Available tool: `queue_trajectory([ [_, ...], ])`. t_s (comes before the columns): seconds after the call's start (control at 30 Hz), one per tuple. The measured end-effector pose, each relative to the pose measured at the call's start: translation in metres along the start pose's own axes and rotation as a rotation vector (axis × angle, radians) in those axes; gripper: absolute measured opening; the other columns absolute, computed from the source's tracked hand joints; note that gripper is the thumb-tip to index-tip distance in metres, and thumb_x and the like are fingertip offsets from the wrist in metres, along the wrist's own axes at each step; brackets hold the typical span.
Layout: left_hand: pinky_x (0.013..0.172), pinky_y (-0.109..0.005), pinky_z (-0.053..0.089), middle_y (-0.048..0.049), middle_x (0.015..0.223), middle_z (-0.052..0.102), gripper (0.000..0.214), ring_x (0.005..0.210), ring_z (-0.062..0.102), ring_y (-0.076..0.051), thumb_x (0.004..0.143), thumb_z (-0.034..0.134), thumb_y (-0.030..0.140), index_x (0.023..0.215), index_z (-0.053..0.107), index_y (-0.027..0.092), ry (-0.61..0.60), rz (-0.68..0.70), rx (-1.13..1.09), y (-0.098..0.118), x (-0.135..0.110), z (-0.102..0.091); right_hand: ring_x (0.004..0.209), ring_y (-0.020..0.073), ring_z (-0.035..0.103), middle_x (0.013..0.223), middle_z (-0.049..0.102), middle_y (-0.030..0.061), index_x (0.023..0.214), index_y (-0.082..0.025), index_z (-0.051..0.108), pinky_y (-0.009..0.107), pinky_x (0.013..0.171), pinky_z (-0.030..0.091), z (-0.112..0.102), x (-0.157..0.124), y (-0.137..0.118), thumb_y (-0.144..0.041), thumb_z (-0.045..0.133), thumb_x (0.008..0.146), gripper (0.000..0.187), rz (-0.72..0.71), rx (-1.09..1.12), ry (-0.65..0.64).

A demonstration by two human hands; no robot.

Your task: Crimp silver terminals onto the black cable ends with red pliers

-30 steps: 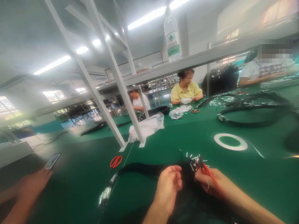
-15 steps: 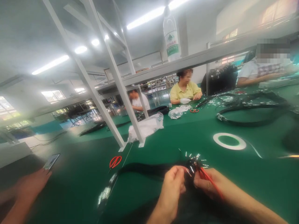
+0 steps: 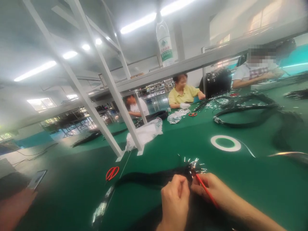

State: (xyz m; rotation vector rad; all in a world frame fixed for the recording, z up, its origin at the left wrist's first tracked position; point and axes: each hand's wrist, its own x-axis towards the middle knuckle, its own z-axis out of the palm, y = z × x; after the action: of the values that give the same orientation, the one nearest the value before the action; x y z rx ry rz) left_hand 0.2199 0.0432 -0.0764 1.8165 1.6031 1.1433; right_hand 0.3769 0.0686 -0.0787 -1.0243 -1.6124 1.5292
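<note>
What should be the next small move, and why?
Perhaps the left hand should move slightly toward the red-handled tool: the right hand holds this tool beside silver tips at the end of the black bundle, and the left hand is curled close by. Whether it pinches anything is unclear.

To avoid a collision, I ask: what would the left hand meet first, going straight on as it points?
The left hand would probably meet the black bundle just beyond its knuckles, though depth is unclear.
</note>
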Motion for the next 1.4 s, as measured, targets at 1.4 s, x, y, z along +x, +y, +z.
queue_trajectory([
  [1.4, 0.044, -0.023, 0.008, 0.0135, 0.042, 0.024, 0.020, 0.041, 0.012, -0.003, 0.070, 0.065, 0.031, 0.062, 0.053, 0.016, -0.194, -0.482, -0.842, 0.008, 0.007, -0.010, 0.065, 0.0158, 0.040, 0.064, 0.045, -0.0019, 0.070, -0.017, 0.056, 0.027, 0.061, 0.035, 0.012, -0.009, -0.010, -0.034, 0.060, 0.072, 0.018, -0.151, 0.052, 0.021],
])
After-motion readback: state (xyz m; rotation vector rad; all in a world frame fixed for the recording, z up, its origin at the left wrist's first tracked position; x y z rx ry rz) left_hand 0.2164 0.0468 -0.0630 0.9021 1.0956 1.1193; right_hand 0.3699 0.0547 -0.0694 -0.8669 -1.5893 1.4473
